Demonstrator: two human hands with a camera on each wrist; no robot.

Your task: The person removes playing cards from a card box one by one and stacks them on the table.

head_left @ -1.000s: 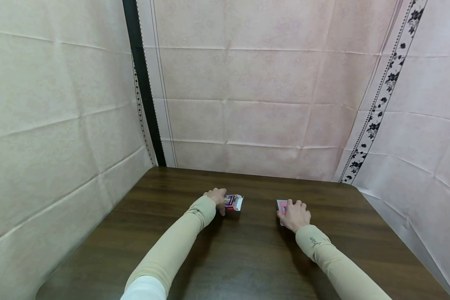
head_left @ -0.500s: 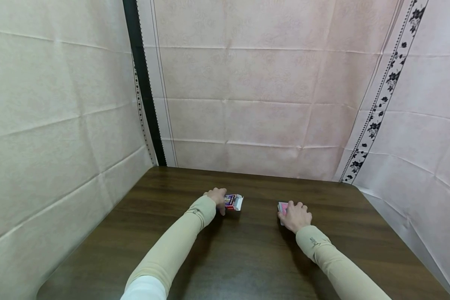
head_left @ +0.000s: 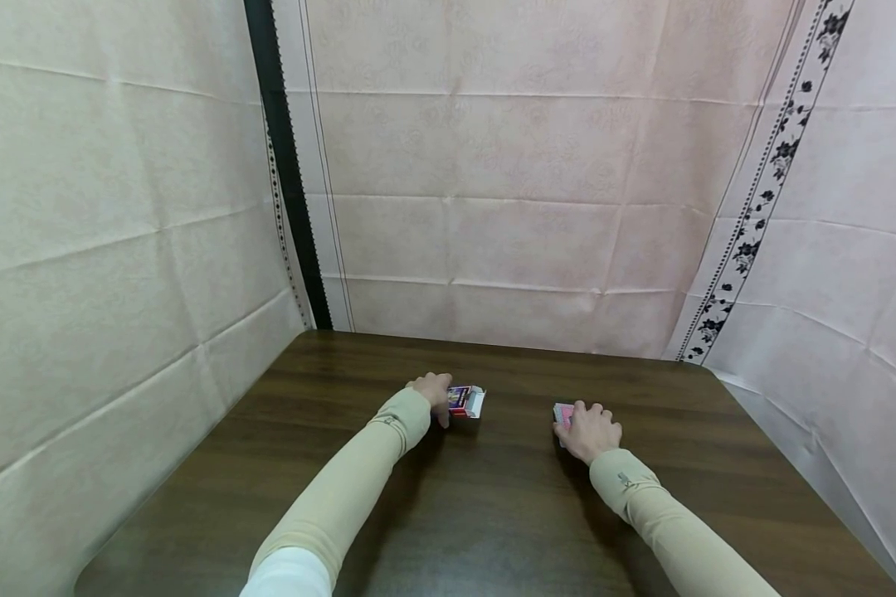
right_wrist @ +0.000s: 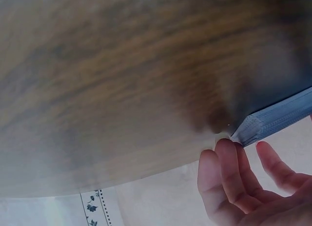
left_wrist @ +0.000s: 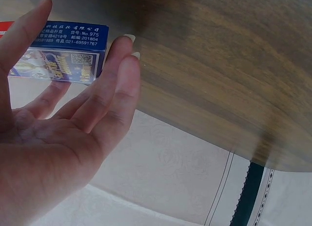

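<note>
While the left hand (head_left: 432,396) grips the box (head_left: 458,401), white flap (head_left: 475,404) toward the cards (head_left: 563,412) | right hand (head_left: 591,431) holds the cards over the table (head_left: 508,506), apart from the box | risk: cards may splay if that grip slackens; box may buckle if squeezed hard.

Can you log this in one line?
left grip: holds blue-red rectangular cardboard box | right grip: holds pink-patterned rectangular card stack | white box flap: open

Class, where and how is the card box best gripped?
Probably pinch the card box across its parallel sides near the left end, coming from the left: its white flap sticks out at the right, so this leaves that end free.
</note>
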